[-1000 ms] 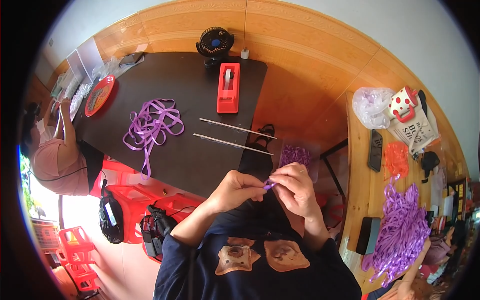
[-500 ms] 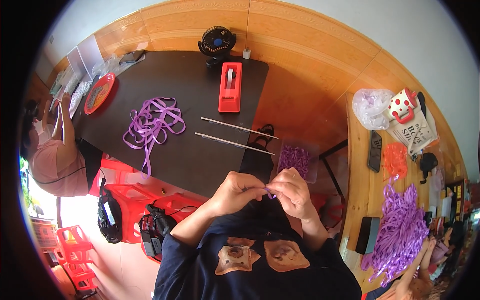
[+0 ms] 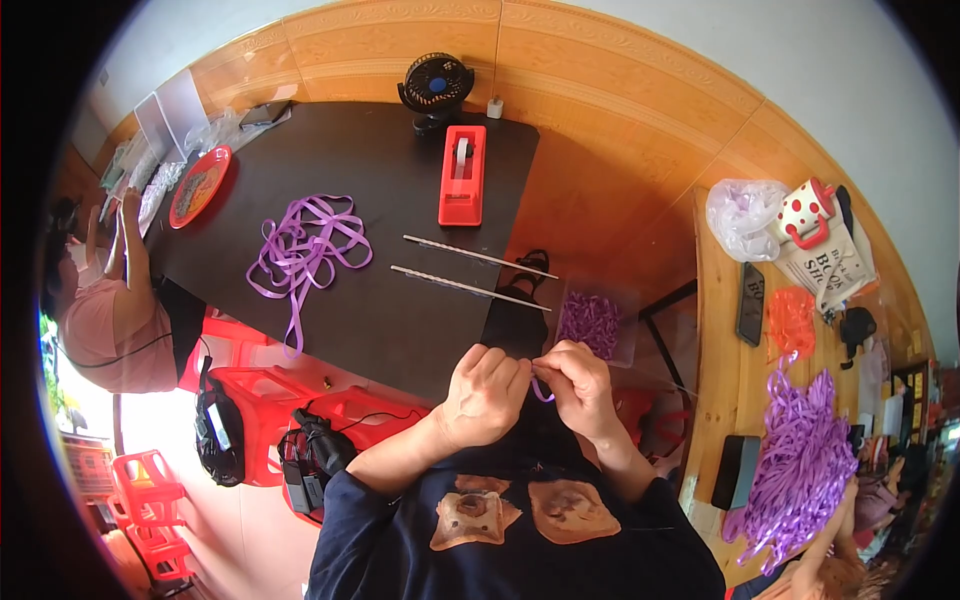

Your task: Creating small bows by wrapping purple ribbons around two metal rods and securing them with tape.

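Close in front of my chest, my left hand (image 3: 487,396) and my right hand (image 3: 580,390) meet at a short piece of purple ribbon (image 3: 542,390). A small loop of it hangs between them. My right thumb and fingers pinch it. My left hand is curled knuckles-up with its fingertips turned to the same piece; their exact hold is partly hidden. Beyond them, two thin silvery rods (image 3: 480,257) lie side by side across the dark table's (image 3: 400,330) right edge. A loose tangle of purple ribbon (image 3: 310,245) rests farther left on that table.
A red tape dispenser (image 3: 461,205) and a black fan (image 3: 436,85) stand at the back. Below the table edge, a clear bin (image 3: 598,325) holds purple pieces. The wooden table (image 3: 715,400) at right bears a ribbon heap (image 3: 800,455). Another person (image 3: 125,320) sits at left.
My left hand has rolled over, its knuckles now facing up and its fist more closed. My right hand has shifted slightly, still pinching the ribbon.
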{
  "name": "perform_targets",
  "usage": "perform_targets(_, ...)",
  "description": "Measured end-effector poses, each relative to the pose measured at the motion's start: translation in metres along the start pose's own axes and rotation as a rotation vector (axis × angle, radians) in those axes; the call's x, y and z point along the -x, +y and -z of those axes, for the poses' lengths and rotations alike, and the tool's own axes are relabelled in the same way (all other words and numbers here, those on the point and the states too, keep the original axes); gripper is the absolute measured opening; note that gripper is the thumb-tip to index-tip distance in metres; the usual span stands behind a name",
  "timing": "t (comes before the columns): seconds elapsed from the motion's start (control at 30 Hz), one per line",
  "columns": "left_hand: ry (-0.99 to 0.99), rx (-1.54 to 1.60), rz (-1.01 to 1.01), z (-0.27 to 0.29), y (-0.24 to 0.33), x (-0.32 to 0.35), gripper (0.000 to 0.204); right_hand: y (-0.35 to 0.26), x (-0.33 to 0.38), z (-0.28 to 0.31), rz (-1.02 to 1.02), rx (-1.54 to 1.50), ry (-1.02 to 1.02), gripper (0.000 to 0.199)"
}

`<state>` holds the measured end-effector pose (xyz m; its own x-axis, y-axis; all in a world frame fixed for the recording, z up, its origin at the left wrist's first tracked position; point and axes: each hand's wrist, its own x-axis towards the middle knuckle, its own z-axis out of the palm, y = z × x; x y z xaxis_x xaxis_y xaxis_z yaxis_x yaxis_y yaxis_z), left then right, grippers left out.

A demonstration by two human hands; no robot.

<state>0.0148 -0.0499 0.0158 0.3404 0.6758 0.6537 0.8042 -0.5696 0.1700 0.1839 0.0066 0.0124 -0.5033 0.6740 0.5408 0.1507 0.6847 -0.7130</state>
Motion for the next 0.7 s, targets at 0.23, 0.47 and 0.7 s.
perform_targets(0.23,-0.006,0.486,0.415,-0.008,0.011,0.001,0.013,0.017,-0.002,0.032,0.243,0.320,-0.001,0.023)
perform_targets(0.47,-0.229,1.209,1.010,-0.062,0.013,0.018,0.019,0.052,-0.004,0.024,0.372,0.706,0.133,0.026)
perform_targets(0.7,0.192,1.667,1.109,-0.120,-0.016,0.008,0.018,0.109,-0.042,0.015,0.388,0.664,0.251,0.028)
